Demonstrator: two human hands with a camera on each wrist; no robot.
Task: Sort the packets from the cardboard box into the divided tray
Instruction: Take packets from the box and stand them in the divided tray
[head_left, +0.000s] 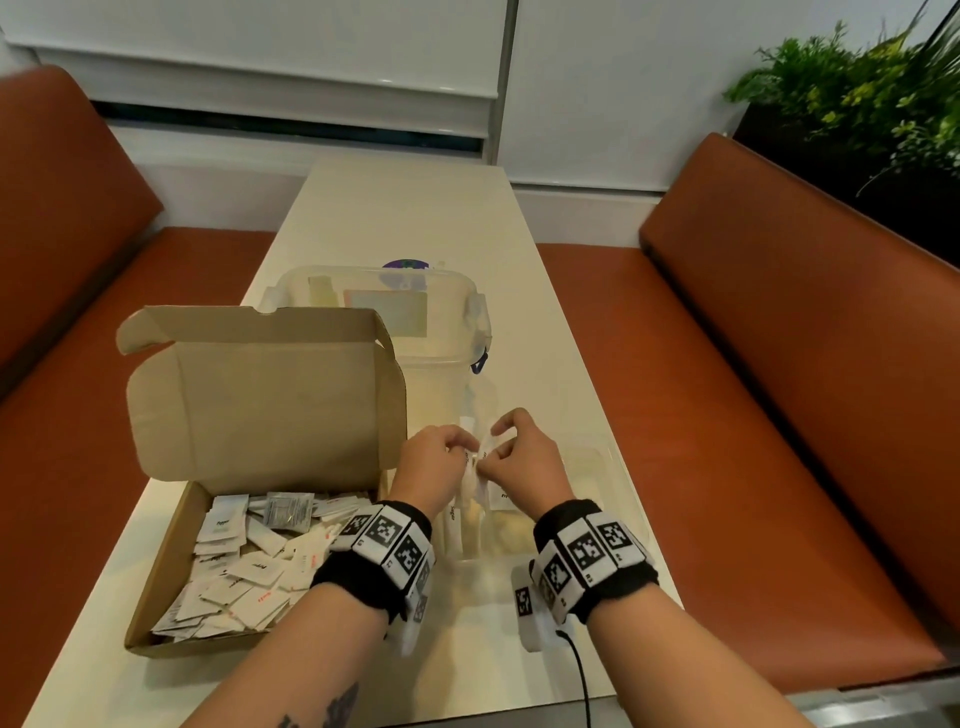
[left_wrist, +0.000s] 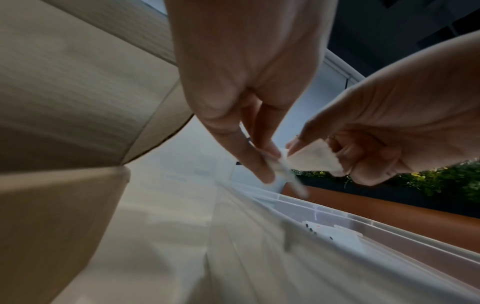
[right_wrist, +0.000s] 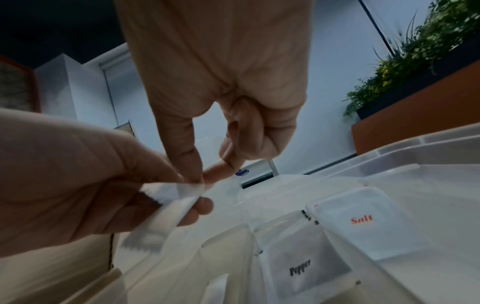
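Hands (head_left: 480, 457) over tray (labels "Pepper" (right_wrist: 300, 269), "Salt" (right_wrist: 361, 219))

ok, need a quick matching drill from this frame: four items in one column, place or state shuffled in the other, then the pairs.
Items:
1. brown cardboard box
2. white Salt packet with red print
3. white Pepper packet with black print
4. lidded clear plastic tub

Places or states:
A. behind the box's raised lid
B. lying in the clear divided tray, compartment right of Pepper
C. lid open, full of loose packets
D. lying in a tray compartment nearer the camera

Pairs: 1-C, 2-B, 3-D, 4-A
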